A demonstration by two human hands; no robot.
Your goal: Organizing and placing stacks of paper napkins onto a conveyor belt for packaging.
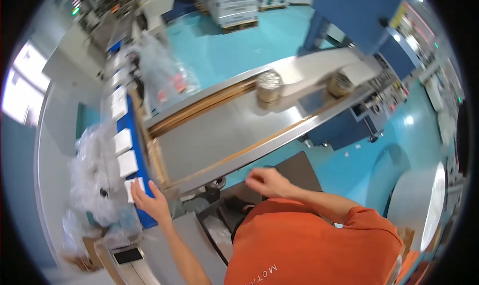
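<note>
My left hand (152, 201) reaches over the near end of a narrow blue conveyor belt (147, 218). Its fingers are stretched and apart, touching the nearest white square packet (130, 190), with the thumb by the packet's right side. Farther up the belt lie several similar white packets (127, 164) in a line. Over the front side of the steel table (199, 158), near my body, my right hand (268, 182) hangs with its fingers curled in. Nothing shows in it, though it is slightly blurred.
Two foil-coloured rolls (269, 88) stand on the steel table, which has raised edges. Clear plastic bags (95, 178) bulge left of the belt. A phone-like device (128, 255) lies at lower left. Blue machinery (354, 15) rises at far right; stacked boxes (234, 5) stand behind.
</note>
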